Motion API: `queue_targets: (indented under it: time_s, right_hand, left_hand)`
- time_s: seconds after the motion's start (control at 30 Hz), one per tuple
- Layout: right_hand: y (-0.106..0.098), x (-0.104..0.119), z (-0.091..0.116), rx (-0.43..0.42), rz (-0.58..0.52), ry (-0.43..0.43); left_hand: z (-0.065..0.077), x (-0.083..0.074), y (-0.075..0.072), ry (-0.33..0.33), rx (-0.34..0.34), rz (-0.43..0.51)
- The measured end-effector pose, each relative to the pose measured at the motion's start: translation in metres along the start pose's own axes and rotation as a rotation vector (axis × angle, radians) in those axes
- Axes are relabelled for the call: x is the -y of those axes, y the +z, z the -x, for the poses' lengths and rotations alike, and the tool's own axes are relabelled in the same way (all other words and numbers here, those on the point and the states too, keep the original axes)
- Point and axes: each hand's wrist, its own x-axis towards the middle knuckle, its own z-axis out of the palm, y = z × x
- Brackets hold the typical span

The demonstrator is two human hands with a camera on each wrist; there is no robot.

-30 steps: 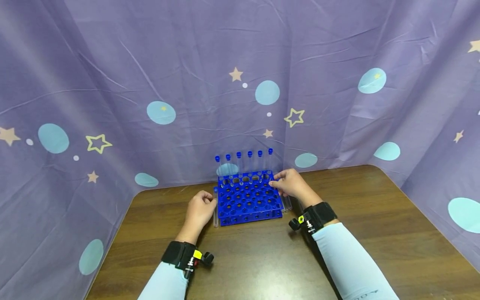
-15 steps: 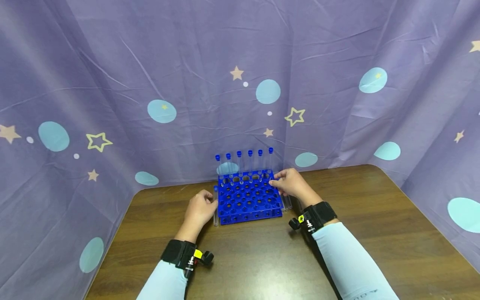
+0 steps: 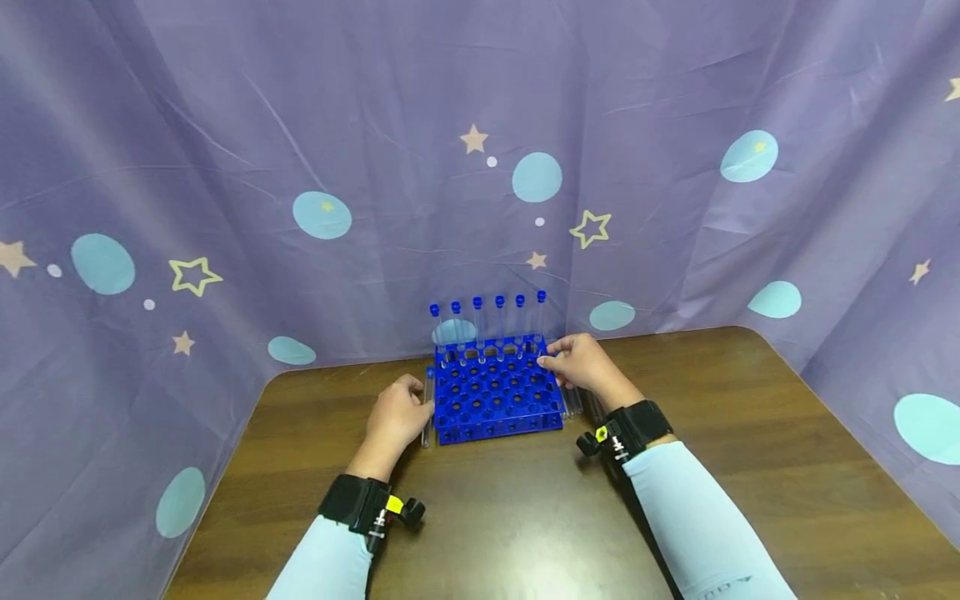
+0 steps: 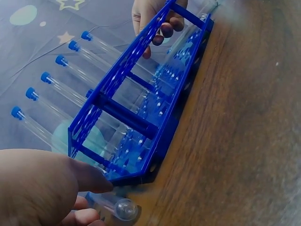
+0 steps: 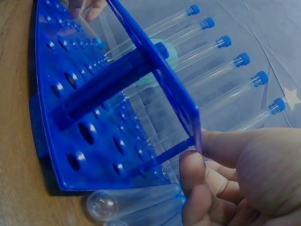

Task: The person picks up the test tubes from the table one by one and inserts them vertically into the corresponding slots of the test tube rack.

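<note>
A blue two-tier test tube rack (image 3: 497, 392) stands on the table in the head view. Along its back row are several clear test tubes (image 3: 480, 321) with blue caps, upright. My right hand (image 3: 587, 367) holds the rack's right end, thumb and forefinger pinching its upper plate in the right wrist view. My left hand (image 3: 397, 414) is at the rack's left end, fingers curled, thumb across a loose capped tube (image 3: 429, 387) lying there. In the left wrist view the thumb overlaps the rack corner and the other fingers lie beside that tube; I cannot tell what they grip.
More loose tubes (image 5: 136, 202) lie against the rack's right end, below my right hand. The wooden table (image 3: 495, 500) reaches back to a purple curtain (image 3: 405, 167) with stars and blue dots, close behind the rack.
The near end of the loose left tube has shifted slightly left, so it lies at a small slant. Both hands stay where they were at the rack; the head view has tilted slightly.
</note>
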Motion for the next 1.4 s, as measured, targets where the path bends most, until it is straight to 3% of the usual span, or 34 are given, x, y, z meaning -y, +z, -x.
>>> queue_targets:
  time_s: [0.63,1.03,1.4]
  right_hand:
    - [-0.0023,-0.0001,-0.0033,0.006,-0.028,-0.007]
    - [-0.0029,-0.0016,-0.0024,0.003,-0.022,-0.003]
    - [-0.0013,-0.0022,-0.0016,-0.005,-0.034,0.007]
  left_hand:
    - [-0.0036,0.0040,0.0002,0.008,0.007,0.000]
    - [-0.0044,0.0033,-0.0005,-0.032,0.031,-0.056]
    - [-0.0028,0.0023,-0.0043,-0.027,0.041,-0.090]
